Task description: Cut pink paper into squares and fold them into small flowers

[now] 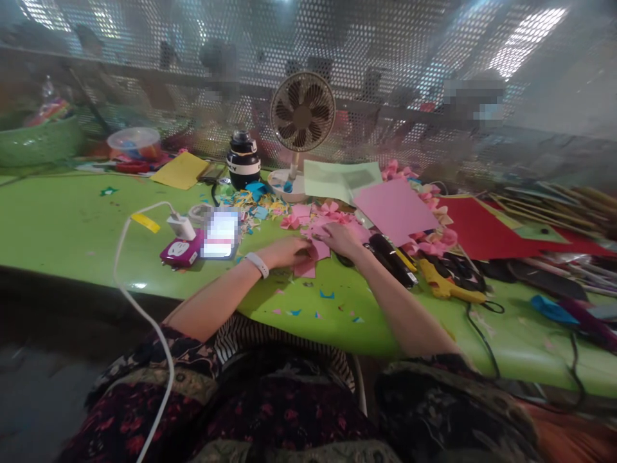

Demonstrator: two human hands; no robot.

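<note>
My left hand (290,251), with a white band on its wrist, is at the left edge of a small pile of pink paper. Its fingers are curled and closed on a piece of pink paper (319,249). Close on the other side, my right hand (343,240) rests on the pink paper with its fingers stretched out. Cut pink paper petals (330,209) lie just beyond both hands. Another pink piece (304,269) sticks out below my left hand. The fingertips of the left hand are partly hidden.
Beside my right forearm lie a black cylindrical tool (393,260) and a yellow glue gun (446,283). Pink sheet (398,209), red sheet (482,228) and fan (303,112) stand beyond. To the left are a phone (220,235), a purple socket block (180,251) and a bottle (243,161).
</note>
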